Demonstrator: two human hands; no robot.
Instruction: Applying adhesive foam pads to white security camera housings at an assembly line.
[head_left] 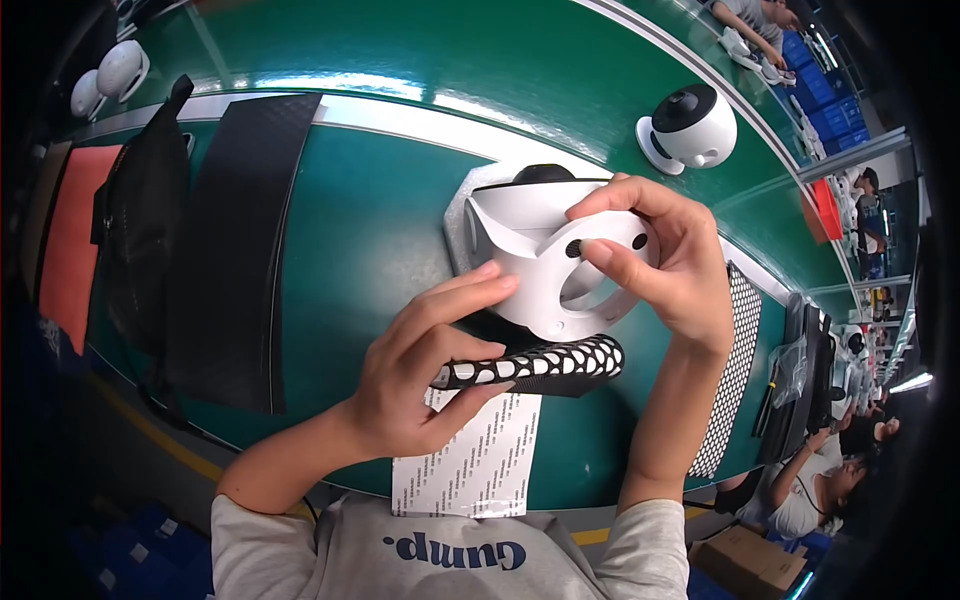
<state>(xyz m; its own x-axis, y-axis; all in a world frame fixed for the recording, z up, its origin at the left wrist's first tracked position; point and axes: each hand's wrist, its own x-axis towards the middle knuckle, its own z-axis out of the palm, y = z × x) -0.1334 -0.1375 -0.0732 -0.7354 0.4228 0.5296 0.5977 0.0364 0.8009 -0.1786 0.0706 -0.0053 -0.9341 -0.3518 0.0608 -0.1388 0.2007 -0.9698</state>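
Observation:
A white rounded device (510, 230) lies on its side in front of me, its ring-shaped base (555, 305) turned toward me. Two small black round pads (640, 242) sit on the ring. My right hand (665, 250) grips the ring's rim from the right, with the thumb at the upper-left pad and the index finger curled over the top. My left hand (420, 360) pinches a bent black sheet with white oval cut-outs (540, 362) below the device. Its upper fingers rest at the device's left side. The device's underside is hidden.
A pale foam pad (458, 215) lies under the device. A printed white sheet (465, 460) lies near me. Black sheets (240, 240) are left; a dotted sheet (730, 370) is right. Another white device (695, 125) stands on the green conveyor (540, 60). People work at the right.

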